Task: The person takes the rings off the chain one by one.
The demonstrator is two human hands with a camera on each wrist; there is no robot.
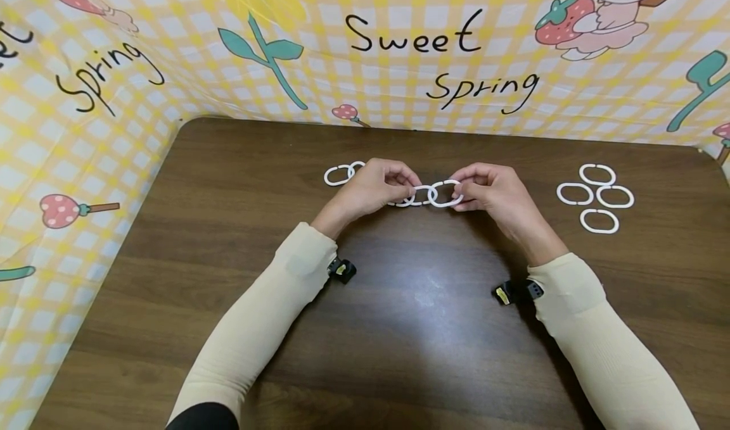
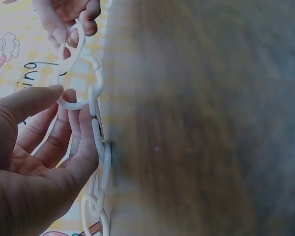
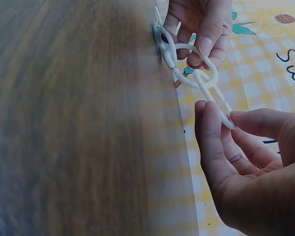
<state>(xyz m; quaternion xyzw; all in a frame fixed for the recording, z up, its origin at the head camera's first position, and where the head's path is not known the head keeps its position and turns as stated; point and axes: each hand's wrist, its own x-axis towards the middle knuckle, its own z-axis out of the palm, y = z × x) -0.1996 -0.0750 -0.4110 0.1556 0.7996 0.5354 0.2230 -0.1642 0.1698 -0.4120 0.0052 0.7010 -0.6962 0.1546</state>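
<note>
Near the back of the table, my left hand (image 1: 377, 186) pinches a white plastic chain link (image 2: 99, 81) between thumb and fingers. Opposite it, my right hand (image 1: 495, 196) pinches the end link (image 1: 446, 194) by its outer side. These two oval links pass through each other between the hands. From the left hand's link, more joined links (image 2: 102, 162) trail along past the fingers, and the chain's far part (image 1: 339, 175) lies on the table left of that hand. The left hand covers part of the chain in the head view.
Several loose white links (image 1: 614, 196) lie in a cluster on the brown wooden table (image 1: 433, 354), right of the right hand. A yellow checked cloth (image 1: 319, 50) printed with words and strawberries stands along the back and left edges. Each sleeve cuff carries a small black camera (image 1: 342, 270).
</note>
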